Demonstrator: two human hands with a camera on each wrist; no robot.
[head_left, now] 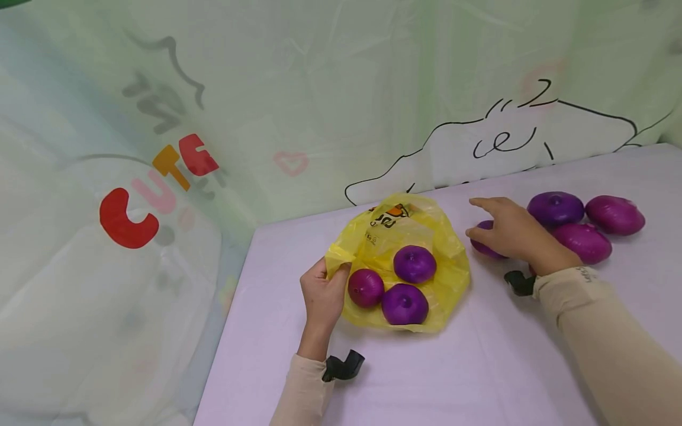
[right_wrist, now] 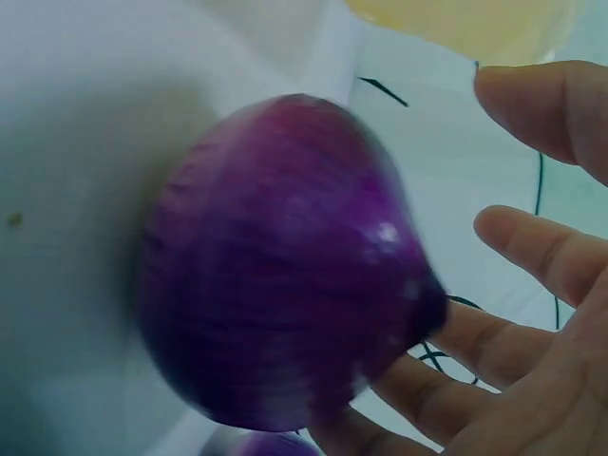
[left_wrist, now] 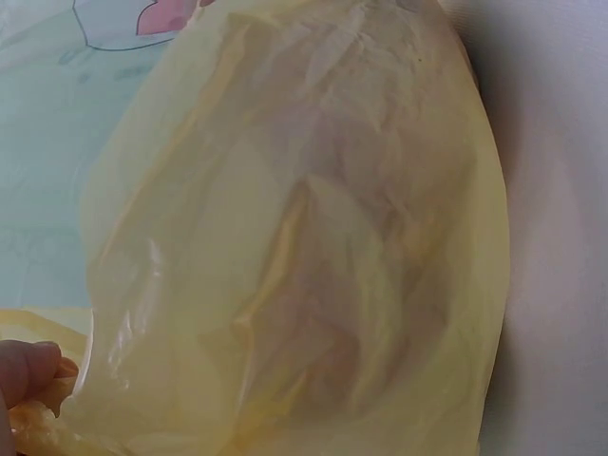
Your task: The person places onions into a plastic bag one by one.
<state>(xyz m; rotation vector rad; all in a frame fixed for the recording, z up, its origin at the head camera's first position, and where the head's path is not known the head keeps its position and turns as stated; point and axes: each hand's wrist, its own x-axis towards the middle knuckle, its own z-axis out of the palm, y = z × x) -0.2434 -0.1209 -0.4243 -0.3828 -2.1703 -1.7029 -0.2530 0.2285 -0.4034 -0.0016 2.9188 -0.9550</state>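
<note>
My left hand [head_left: 325, 293] pinches the left rim of a yellow plastic bag [head_left: 453, 275], whose mouth gapes toward me. Inside lie three purple onions: one at the back [head_left: 414, 264], one at the left [head_left: 365, 288] and one in front [head_left: 405, 305]. In the left wrist view the bag's side fills most of the picture, with the thumb [left_wrist: 33, 369] at its lower left edge. My right hand [head_left: 514, 231] hovers with spread fingers over another purple onion [right_wrist: 285, 266], partly hidden by the hand in the head view. Whether fingertips touch it, I cannot tell.
Right of my right hand several more purple onions cluster on the pale table [head_left: 426, 378]: a dark one [head_left: 556, 208], a far right one [head_left: 615, 215] and a nearer one [head_left: 583, 242]. A printed curtain [head_left: 319, 106] hangs behind the table's back edge.
</note>
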